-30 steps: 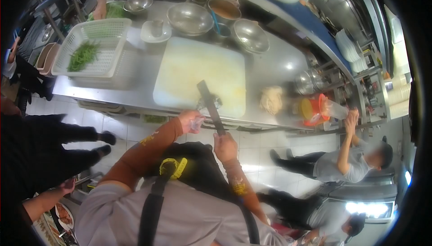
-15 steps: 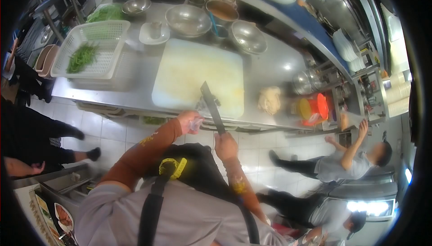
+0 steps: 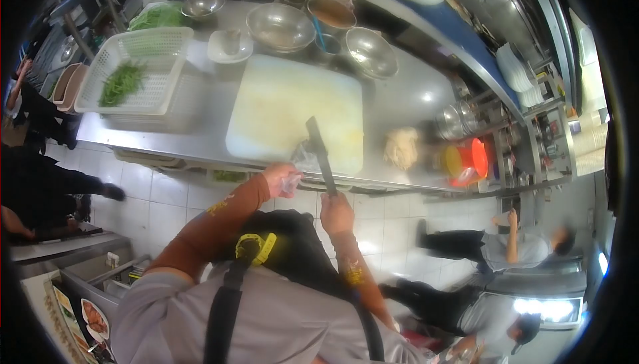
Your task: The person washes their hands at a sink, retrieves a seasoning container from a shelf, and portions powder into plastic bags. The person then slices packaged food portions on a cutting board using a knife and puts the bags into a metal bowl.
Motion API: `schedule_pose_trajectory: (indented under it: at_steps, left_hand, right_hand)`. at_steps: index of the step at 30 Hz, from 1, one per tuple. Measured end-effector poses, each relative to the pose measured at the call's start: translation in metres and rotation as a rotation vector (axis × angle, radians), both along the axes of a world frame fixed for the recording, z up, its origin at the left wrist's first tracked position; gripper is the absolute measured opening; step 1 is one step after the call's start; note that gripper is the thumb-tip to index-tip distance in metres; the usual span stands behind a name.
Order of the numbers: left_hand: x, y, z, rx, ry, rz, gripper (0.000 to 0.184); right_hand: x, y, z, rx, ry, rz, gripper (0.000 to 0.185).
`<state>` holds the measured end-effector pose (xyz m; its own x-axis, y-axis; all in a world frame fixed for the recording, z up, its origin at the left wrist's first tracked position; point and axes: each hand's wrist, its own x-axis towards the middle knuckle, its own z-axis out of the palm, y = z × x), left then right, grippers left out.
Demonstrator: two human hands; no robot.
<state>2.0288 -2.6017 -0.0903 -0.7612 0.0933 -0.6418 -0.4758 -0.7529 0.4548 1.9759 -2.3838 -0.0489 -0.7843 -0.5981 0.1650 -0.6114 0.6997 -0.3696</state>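
A knife (image 3: 321, 151) with a dark, wide blade is in my right hand (image 3: 337, 213), its handle inside my closed fingers and its tip over the cutting board's lower right. My left hand (image 3: 281, 180) closes on a crumpled clear plastic bag (image 3: 290, 183) at the counter's front edge. Between the blade and my left hand lies a small grey, shiny item (image 3: 306, 156), too blurred to identify. The cutting board (image 3: 293, 104) is white with yellowish stains.
A white basket (image 3: 174, 71) with green vegetables stands at the left. Metal bowls (image 3: 281, 26) line the back. A beige cloth-like bundle (image 3: 401, 149) and a red container (image 3: 476, 161) sit at the right. Two people (image 3: 512, 247) are at the lower right, others at the left.
The knife in my right hand has shifted slightly right. My left hand stays about where it was. A person at the right has moved back from the red container and lowered an arm.
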Motion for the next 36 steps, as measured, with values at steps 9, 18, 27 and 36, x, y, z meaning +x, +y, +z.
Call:
schedule_pose_trajectory:
  at_steps: [9,18,27,36]
  left_hand:
    - [0.0,-0.001,-0.004,0.009,0.034,-0.004,0.032]
    - [0.001,-0.002,-0.001,0.026,0.027,-0.02,0.028]
    - [0.002,-0.003,0.004,0.04,0.051,-0.027,0.026]
    - [0.0,-0.003,-0.002,0.026,0.037,-0.03,0.028]
  right_hand:
    - [-0.007,-0.001,0.0,0.001,-0.048,-0.023,0.025]
    - [-0.014,0.001,0.0,0.019,-0.088,-0.036,0.024]
    - [-0.017,-0.001,0.007,0.03,-0.136,-0.099,0.028]
    - [-0.02,0.003,0.005,0.04,-0.124,-0.124,0.03]
